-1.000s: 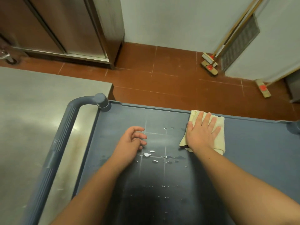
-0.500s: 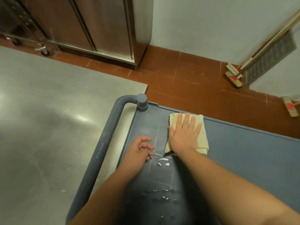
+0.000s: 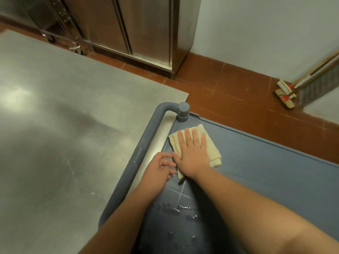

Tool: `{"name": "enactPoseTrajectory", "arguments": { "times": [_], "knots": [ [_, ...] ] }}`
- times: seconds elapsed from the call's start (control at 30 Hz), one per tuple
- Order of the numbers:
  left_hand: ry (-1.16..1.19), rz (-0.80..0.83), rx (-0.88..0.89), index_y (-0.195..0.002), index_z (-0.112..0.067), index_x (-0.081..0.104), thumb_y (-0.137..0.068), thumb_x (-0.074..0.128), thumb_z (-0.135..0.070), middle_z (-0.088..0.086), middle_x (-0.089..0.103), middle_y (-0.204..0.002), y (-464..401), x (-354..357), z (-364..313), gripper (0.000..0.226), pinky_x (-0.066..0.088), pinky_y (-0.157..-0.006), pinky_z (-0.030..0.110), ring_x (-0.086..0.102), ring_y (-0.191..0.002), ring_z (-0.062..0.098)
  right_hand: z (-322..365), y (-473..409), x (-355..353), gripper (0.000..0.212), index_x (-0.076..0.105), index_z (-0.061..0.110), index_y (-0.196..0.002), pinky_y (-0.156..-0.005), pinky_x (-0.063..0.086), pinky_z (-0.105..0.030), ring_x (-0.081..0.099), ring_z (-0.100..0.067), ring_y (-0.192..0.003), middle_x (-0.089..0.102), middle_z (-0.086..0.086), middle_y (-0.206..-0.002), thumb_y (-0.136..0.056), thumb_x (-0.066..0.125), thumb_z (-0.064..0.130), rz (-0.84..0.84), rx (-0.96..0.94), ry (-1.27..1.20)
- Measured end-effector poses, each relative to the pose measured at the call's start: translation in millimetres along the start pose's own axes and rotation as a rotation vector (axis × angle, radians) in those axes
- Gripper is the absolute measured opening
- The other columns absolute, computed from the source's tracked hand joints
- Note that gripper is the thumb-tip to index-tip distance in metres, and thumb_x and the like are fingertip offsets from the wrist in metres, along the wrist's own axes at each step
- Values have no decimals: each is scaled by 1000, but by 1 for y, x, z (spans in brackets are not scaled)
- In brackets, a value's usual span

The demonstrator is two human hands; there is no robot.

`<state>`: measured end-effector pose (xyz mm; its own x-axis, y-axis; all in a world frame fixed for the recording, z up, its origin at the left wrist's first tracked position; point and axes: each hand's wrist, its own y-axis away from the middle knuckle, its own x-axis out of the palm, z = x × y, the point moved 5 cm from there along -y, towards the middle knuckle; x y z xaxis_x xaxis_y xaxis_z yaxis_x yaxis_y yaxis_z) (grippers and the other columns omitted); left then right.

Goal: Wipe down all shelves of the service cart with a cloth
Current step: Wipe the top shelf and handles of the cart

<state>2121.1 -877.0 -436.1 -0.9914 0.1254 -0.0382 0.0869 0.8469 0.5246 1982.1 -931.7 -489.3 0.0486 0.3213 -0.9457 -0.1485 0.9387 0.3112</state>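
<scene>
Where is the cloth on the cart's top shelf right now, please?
In the head view the cloth lies flat under the right hand, in the top shelf's far left corner, just below the grey handle post.

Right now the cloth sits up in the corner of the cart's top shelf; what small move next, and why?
Probably draw the cloth back toward you under the flat right hand. Water drops lie on the top shelf nearer your body, unwiped. The left hand rests beside it, holding nothing.
</scene>
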Motion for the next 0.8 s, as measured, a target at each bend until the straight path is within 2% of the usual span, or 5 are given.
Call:
{"name": "enactPoseTrajectory", "arguments": {
  "times": [0.2,0.33,0.63,0.73,0.8],
  "knots": [
    [-23,-20,16,-103,-19,56,-85,42,11,6,65,-87,11,4,-2,39,49,-65,25,63,-71,15,-2,22,3,68,5,17,-161,-123,-5,-55,-7,-31,-155,-2,-7,-169,-103,23,47,-57,47,-64],
    [-54,-14,46,-101,-20,55,-84,39,13,3,64,-85,15,19,-8,40,48,-65,26,62,-66,10,-18,39,9,70,25,12,-158,-122,13,-59,16,-35,-153,21,-9,-166,-97,45,41,-130,174,-78],
    [-90,66,67,-98,-18,55,-82,39,15,6,62,-85,22,86,-15,40,47,-58,20,60,-68,17,-83,78,22,75,15,10,-160,-123,6,-54,8,-34,-155,11,-9,-168,-96,46,36,-109,317,-139],
    [-106,96,71,-100,-17,55,-82,42,15,9,62,-87,27,110,-15,39,47,-58,21,59,-73,20,-105,93,22,76,18,9,-159,-123,9,-53,11,-33,-154,14,-11,-167,-94,49,34,-116,357,-150],
    [-114,109,71,-101,-16,55,-83,40,15,9,61,-87,29,126,-16,39,47,-58,21,59,-70,18,-121,103,24,77,28,8,-156,-121,16,-53,21,-32,-152,24,-12,-164,-89,57,33,-135,384,-149]
  ]
}}
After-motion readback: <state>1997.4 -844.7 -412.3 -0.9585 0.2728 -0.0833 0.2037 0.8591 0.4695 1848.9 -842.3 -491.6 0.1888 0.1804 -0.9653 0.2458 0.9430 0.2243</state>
